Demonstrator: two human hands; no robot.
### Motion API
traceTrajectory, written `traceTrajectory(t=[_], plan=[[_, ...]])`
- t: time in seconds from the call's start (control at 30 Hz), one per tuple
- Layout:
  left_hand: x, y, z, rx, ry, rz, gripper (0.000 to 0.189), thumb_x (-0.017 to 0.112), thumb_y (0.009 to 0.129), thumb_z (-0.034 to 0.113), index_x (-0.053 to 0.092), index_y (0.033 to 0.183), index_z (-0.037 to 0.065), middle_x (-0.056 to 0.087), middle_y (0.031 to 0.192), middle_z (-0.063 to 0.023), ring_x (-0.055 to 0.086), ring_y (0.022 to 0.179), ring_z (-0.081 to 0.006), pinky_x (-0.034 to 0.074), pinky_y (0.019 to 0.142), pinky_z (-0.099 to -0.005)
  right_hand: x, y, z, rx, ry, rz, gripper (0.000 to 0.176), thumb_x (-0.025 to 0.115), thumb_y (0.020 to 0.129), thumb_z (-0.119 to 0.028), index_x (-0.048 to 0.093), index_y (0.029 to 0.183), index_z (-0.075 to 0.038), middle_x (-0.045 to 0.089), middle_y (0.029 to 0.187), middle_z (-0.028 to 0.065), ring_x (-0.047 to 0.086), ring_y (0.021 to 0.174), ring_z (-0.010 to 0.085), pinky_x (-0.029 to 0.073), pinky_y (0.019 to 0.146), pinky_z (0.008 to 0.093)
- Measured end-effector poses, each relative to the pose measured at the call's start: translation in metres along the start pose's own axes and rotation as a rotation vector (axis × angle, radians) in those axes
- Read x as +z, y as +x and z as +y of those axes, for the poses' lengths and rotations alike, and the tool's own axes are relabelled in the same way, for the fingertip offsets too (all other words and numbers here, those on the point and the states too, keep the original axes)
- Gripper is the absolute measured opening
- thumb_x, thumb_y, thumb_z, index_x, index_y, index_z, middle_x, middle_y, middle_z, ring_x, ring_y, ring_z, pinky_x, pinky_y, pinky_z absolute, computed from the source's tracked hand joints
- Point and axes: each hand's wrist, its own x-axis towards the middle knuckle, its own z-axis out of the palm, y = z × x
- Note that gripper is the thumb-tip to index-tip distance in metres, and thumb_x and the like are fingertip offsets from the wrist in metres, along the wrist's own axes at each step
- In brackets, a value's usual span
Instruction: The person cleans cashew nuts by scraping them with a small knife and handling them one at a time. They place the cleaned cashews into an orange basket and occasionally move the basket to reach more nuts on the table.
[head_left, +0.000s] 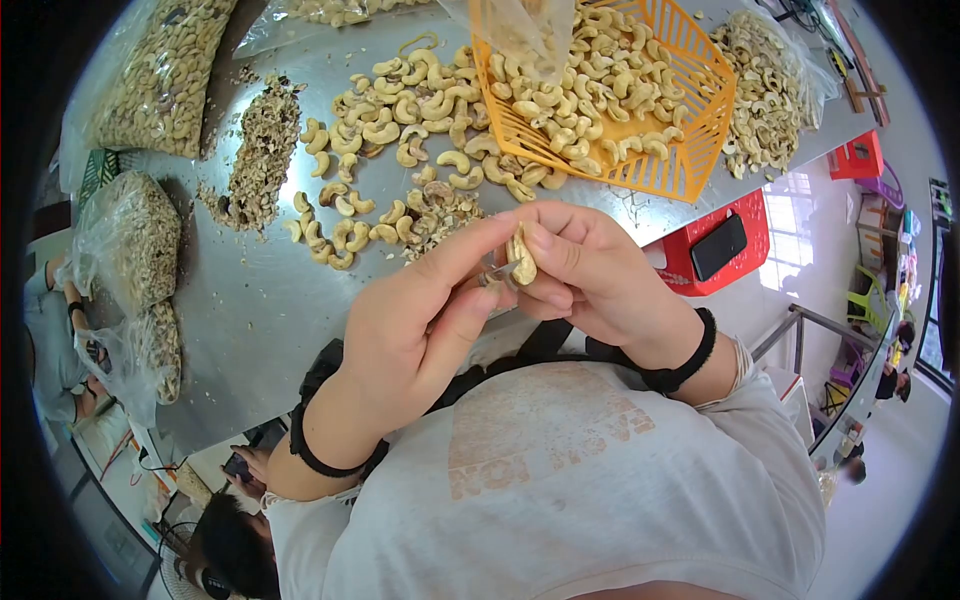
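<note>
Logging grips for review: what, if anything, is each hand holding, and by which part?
The right hand pinches a cashew near its upper end, as pictured. The left hand appears to hold a small metal blade; the part gripped is hidden.

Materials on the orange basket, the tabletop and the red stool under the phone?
Orange basket: likely moulded plastic, semi-gloss; uniform colour, slotted walls.
Tabletop: probably stainless steel, satin; grey with blurred bright reflections.
Red stool: seemingly plastic, fairly smooth; one even colour.

Red stool (680, 246): my R, blk phone (719, 247) on top
Green chair (868, 303): farther R
Co-wkr (235, 545): my L, w/ handheld device (237, 467)
</note>
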Motion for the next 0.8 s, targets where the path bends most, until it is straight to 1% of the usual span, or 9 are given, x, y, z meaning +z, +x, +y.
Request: traceTrajectory(t=[0.2,0.3,0.37,0.4,0.47,0.57,0.63,0.77,0.8], plan=[[-0.009,0.001,0.003,-0.134,-0.121,-0.099,0.036,0.045,0.079,0.0,0.043,0.115,0.003,0.058,0.087,-0.0092,0.058,0.073,-0.0126,0.044,0.06,-0.0211,0.002,-0.003,-0.001,0.001,-0.106,-0.005,0.019,0.047,0.084,-0.024,0.05,0.083,-0.006,0.046,0.061,-0.0025,0.029,0.046,0.0015,0.022,0.041,0.0157],[-0.013,0.0,0.0,-0.001,-0.062,-0.131,0.035,0.044,0.079,0.0,0.044,0.115,0.002,0.059,0.083,-0.0081,0.057,0.072,-0.0113,0.043,0.061,-0.0204,0.001,-0.002,0.001,-0.04,-0.129,-0.032,0.019,0.047,0.084,-0.024,0.051,0.084,-0.005,0.048,0.065,-0.0025,0.028,0.047,0.0012,0.022,0.041,0.0158],[-0.018,-0.002,0.003,-0.228,-0.267,-0.101,0.033,0.044,0.08,0.001,0.046,0.113,0.002,0.059,0.079,-0.0068,0.056,0.07,-0.0101,0.043,0.06,-0.0197,0.0,-0.002,0.0,-0.081,-0.099,-0.059,0.019,0.047,0.085,-0.024,0.051,0.085,-0.005,0.049,0.067,-0.0024,0.028,0.047,0.001,0.022,0.041,0.0159],[-0.017,-0.001,0.003,-0.229,-0.266,-0.101,0.033,0.044,0.08,0.001,0.046,0.113,0.002,0.059,0.079,-0.0068,0.056,0.07,-0.0101,0.043,0.06,-0.0197,0.001,-0.001,-0.004,-0.082,-0.118,-0.064,0.02,0.046,0.085,-0.022,0.05,0.088,-0.003,0.048,0.067,-0.0008,0.03,0.047,0.0025,0.023,0.041,0.0163],[-0.011,0.0,0.003,-0.023,-0.076,0.002,0.031,0.045,0.08,0.003,0.048,0.111,0.003,0.059,0.076,-0.0069,0.056,0.065,-0.0117,0.041,0.057,-0.0199,0.0,0.0,-0.006,-0.083,-0.137,-0.07,0.022,0.045,0.085,-0.021,0.05,0.091,0.0,0.048,0.066,0.0007,0.032,0.047,0.0039,0.025,0.042,0.0168],[-0.014,0.005,0.002,0.171,0.219,-0.01,0.032,0.047,0.078,0.002,0.049,0.11,0.003,0.058,0.079,-0.0086,0.057,0.066,-0.0151,0.041,0.058,-0.0211,-0.002,0.001,-0.003,-0.077,-0.131,-0.06,0.021,0.044,0.085,-0.02,0.05,0.091,0.0,0.048,0.067,0.0011,0.032,0.048,0.0039,0.026,0.042,0.0169],[-0.014,0.007,0.003,0.188,0.25,-0.023,0.033,0.047,0.077,0.001,0.048,0.11,0.003,0.058,0.079,-0.0092,0.057,0.067,-0.0166,0.042,0.059,-0.0224,0.0,0.0,-0.003,-0.07,-0.155,-0.006,0.019,0.046,0.085,-0.023,0.051,0.084,-0.005,0.046,0.064,-0.0045,0.029,0.048,0.0009,0.022,0.041,0.0157],[-0.007,0.006,0.003,0.192,0.185,-0.005,0.037,0.05,0.075,0.0,0.047,0.111,0.003,0.058,0.08,-0.0097,0.057,0.068,-0.0193,0.043,0.06,-0.0254,-0.001,0.0,-0.004,-0.084,-0.143,-0.016,0.018,0.046,0.085,-0.023,0.051,0.084,-0.005,0.047,0.066,-0.0042,0.029,0.047,0.0006,0.022,0.041,0.0155],[-0.007,0.005,0.002,0.192,0.185,-0.006,0.037,0.05,0.075,0.0,0.047,0.111,0.003,0.058,0.08,-0.0097,0.057,0.068,-0.0193,0.043,0.06,-0.0254,-0.005,0.0,-0.003,-0.097,-0.132,-0.054,0.019,0.045,0.085,-0.021,0.05,0.088,-0.003,0.049,0.069,-0.0002,0.032,0.049,0.0024,0.024,0.042,0.0159]])
